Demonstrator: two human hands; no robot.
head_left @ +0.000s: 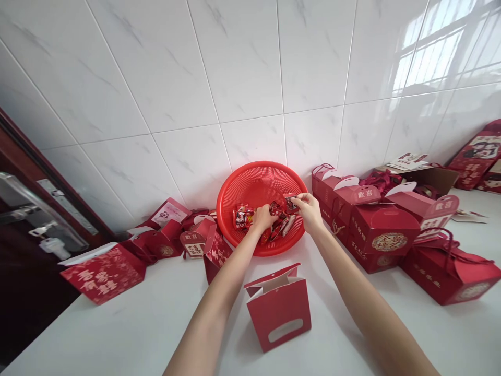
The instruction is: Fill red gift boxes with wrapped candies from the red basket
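Note:
A round red plastic basket (258, 175) stands against the tiled wall, with several small wrapped sweets (243, 216) in its lower part. My left hand (264, 218) reaches into the basket among the sweets, fingers bent down; what they hold, if anything, is hidden. At the basket's right side my right hand (309, 209) pinches a small red packet (290, 202) between thumb and fingers. Nearer to me, between my forearms, a red paper bag (279, 313) stands upright with its top open and an oval white window low on its front.
Red gift boxes (381, 235) stand in a group on the right, with a brown carton (442, 177) behind them. More red boxes and bags (105, 274) line the left. The white table (164, 324) meets a tiled wall; a dark door with a metal handle is far left.

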